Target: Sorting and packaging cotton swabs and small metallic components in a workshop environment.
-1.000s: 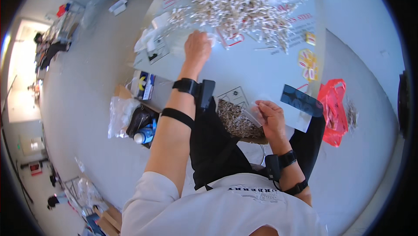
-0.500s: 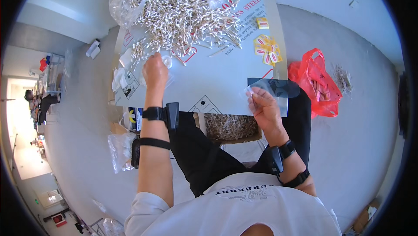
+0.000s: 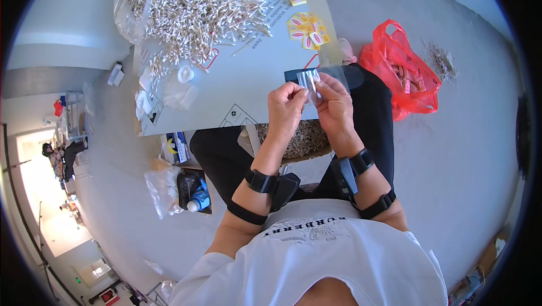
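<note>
Seated at the low table, I pinch a small clear plastic pouch between my left hand and right hand, both clamped on its edges above my lap, best held taut to open cleanly.

Grey board: swab heap, yellow packets.

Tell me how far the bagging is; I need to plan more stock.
Done: some filled packets seem to lie in the box on the lap. In hand: left hand and right hand together hold a small clear bag. Left: a large pile of sticks on the board.
</note>
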The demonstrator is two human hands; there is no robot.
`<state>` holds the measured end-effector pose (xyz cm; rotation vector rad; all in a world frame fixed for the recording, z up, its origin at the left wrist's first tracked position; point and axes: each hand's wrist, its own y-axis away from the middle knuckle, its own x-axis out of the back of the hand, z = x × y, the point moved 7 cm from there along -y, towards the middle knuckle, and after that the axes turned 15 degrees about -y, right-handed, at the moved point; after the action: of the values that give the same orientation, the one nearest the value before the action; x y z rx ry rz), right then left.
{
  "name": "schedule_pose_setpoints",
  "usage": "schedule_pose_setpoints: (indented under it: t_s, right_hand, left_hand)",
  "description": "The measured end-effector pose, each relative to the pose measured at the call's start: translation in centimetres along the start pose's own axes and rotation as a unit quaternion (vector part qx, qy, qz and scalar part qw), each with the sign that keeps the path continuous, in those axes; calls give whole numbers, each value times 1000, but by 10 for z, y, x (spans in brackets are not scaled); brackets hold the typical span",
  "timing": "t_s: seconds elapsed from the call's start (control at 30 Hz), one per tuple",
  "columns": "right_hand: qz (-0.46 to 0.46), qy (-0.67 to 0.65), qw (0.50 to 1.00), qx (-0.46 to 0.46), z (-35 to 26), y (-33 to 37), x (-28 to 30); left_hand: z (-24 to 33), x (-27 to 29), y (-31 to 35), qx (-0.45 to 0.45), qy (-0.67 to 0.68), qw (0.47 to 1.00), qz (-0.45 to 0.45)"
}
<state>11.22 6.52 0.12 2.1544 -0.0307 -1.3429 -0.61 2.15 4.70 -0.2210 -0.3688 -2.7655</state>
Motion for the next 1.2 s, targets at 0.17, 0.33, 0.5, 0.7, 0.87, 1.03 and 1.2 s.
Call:
schedule_pose_setpoints:
  t_s: [0.17,0.33,0.5,0.7,0.87,1.03,1.2]
  right_hand:
    - [28,148,969,195,-44,8,4]
    - [-114,330,920,177,-49,23,-15]
    - [-136,286,946,60,-60,15,-1]
    - [-141,340,929,31,-79,13,6]
    - [-167,373,912,44,-88,8,8]
    - [-135,218,966,-18,-81,9,11]
    - [-141,265,954,12,-81,9,8]
  left_hand:
    - [8,-2,-2,-24,-85,993,75]
    - [17,-24,1,-30,-173,982,73]
    - [16,-45,1,-60,-212,975,6]
    - [25,-66,-5,-65,-249,961,-97]
    - [25,-78,-6,5,-146,977,-157]
    - [9,-82,-4,125,106,969,-183]
    - [-4,-79,-4,169,169,959,-149]
